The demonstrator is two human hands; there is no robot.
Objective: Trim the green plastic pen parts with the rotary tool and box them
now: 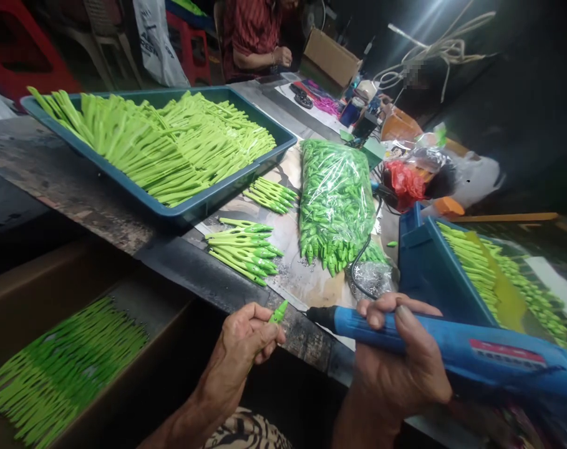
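Observation:
In the head view, my left hand (246, 340) pinches a small green plastic piece (278, 311) with a pointed tip; the rest of it is hidden in my fingers. My right hand (400, 349) is wrapped around a blue electric screwdriver (451, 343). Its black nose points left toward the green piece, a short way apart from it. On the table beyond my hands lies a bunch of light green sticks with darker green tips (246, 249), and behind it a smaller bunch (271, 194). A clear bag of green tips (337, 199) lies to their right.
A dark blue tray (171, 212) heaped with light green sticks stands at the table's left. A carton (124, 374) below holds rows of tipped sticks. At the right is a blue bin (414, 262) with green parts. Another person (255, 37) sits at the far end.

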